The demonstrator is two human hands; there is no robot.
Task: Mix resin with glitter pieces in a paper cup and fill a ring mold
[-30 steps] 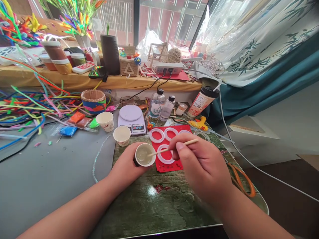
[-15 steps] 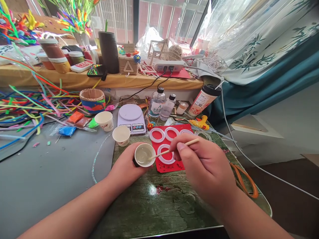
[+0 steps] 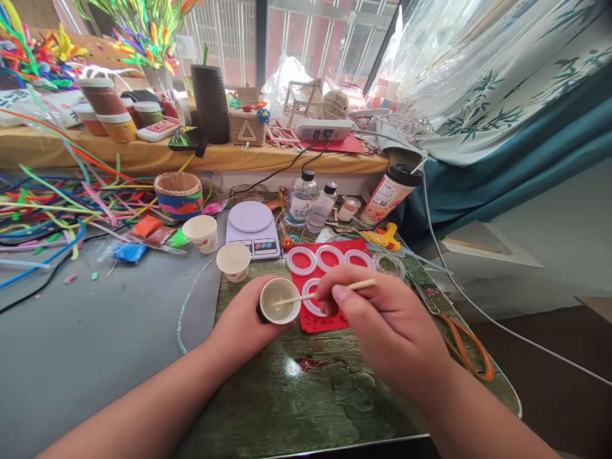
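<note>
My left hand [image 3: 248, 313] is wrapped round a paper cup [image 3: 280, 319] that holds a cloudy, clear liquid. Between the fingers of my right hand [image 3: 382, 319] is a thin wooden stick [image 3: 301, 297], its tip down in the liquid. Behind my right hand lies a red sheet [image 3: 306, 324] bearing several white ring molds [image 3: 301, 261], one partly hidden by my fingers. Two more paper cups, one near [image 3: 233, 262] and one farther left [image 3: 200, 234], stand beyond my left hand, close to a white digital scale [image 3: 253, 239].
Two bottles [image 3: 301, 207] with black caps stand behind the sheet. A lidded drink cup [image 3: 389, 194], a yellow glue gun [image 3: 385, 236] and orange-handled scissors [image 3: 466, 347] are on the right. Clay packets [image 3: 130, 252] and colored pipe cleaners [image 3: 38, 210] lie left.
My right hand has moved a little to the left, and the stick's tip has shifted from the cup's right side toward its middle-left.
</note>
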